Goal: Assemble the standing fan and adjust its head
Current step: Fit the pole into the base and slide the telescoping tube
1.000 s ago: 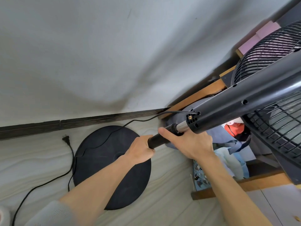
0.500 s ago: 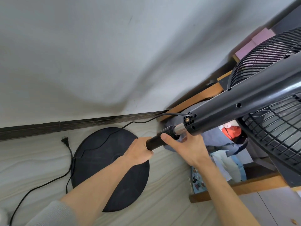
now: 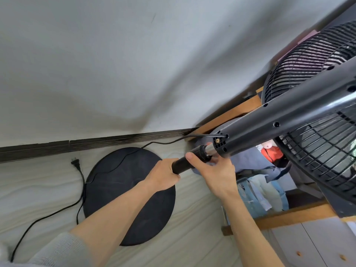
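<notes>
The black fan pole rises toward me from the round black base on the floor. My left hand is wrapped around the pole's lower black tube. My right hand grips the pole just above, at the black collar where a short chrome tube enters the dark upper column. The black wire fan head fills the right side, behind the column. A black power cord leaves the column's lower end.
The cord's plug lies loose on the pale floor left of the base. A dark skirting board runs along the white wall. On the right stands a wooden shelf holding clothes.
The upper column has slid down a little toward the collar, so less chrome tube shows. My right hand shifted slightly on the collar; my left hand kept its grip.
</notes>
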